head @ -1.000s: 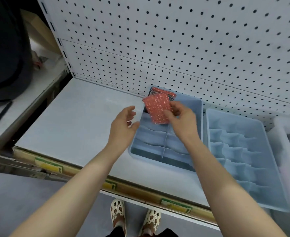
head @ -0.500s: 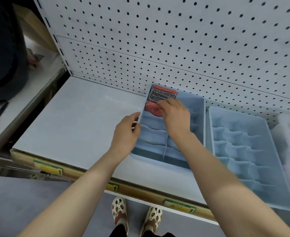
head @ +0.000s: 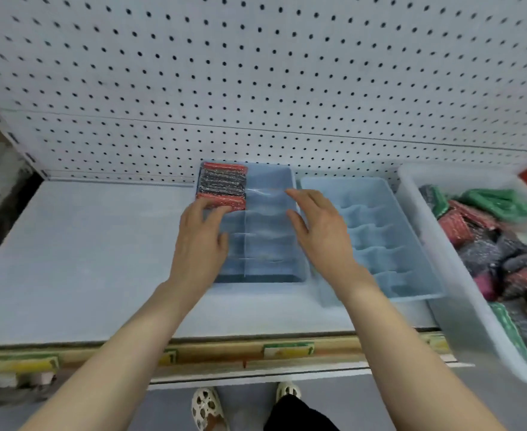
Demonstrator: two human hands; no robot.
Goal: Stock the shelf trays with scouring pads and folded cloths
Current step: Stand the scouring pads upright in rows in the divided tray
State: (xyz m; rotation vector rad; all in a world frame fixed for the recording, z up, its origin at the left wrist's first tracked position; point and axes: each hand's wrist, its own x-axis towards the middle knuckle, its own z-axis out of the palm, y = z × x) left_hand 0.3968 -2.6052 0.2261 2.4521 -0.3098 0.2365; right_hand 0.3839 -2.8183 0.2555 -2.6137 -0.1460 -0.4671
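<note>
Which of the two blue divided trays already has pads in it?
The left tray: pads fill its back-left slot. The right tray holds none.

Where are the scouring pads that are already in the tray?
The stacked scouring pads fill the back-left compartment of the left blue tray, against the pegboard, just beyond the left hand.

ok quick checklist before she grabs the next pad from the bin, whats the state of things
1. Right hand free to pick: ok, fingers open, holding nothing.
2. Left hand steadying the left tray: ok, it rests at the tray's left edge.
3. Scouring pads seated in the back left compartment: ok, packed in a row.
4. Other compartments of that tray free: ok.
5. Right tray ready: ok, its compartments look empty.
6. Supply bin stocked: ok, mixed pads visible; whether folded cloths are among them, cannot tell.
</note>
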